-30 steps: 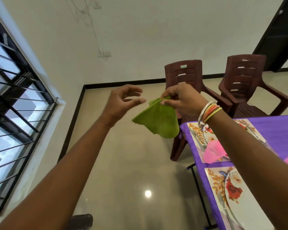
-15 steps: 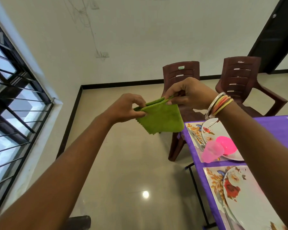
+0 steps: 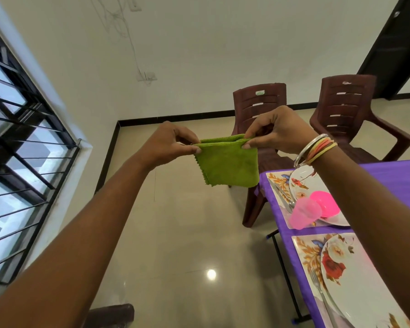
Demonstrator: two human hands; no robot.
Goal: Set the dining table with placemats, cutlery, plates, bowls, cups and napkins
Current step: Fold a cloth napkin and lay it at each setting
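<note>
Left hand (image 3: 173,144) and right hand (image 3: 277,132) pinch a folded green napkin's (image 3: 226,165) top corners — held over floor, before brown chairs (image 3: 258,107); purple table (image 3: 407,176) — pink cup (image 3: 304,213) tipped.

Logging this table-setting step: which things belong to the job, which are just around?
Job: folded green cloth napkin, pinched by left hand and right hand; floral placemat; floral plate; pink plastic cup; metal fork.
Around: brown plastic chairs; barred window.

The napkin (image 3: 226,165) hangs between left hand (image 3: 173,144) and right hand (image 3: 278,130), left of the table (image 3: 402,181), a chair (image 3: 258,102) behind it; on the table, cup (image 3: 304,213) just left of bowl (image 3: 324,203), fork (image 3: 317,284) left of near plate (image 3: 355,280)
</note>
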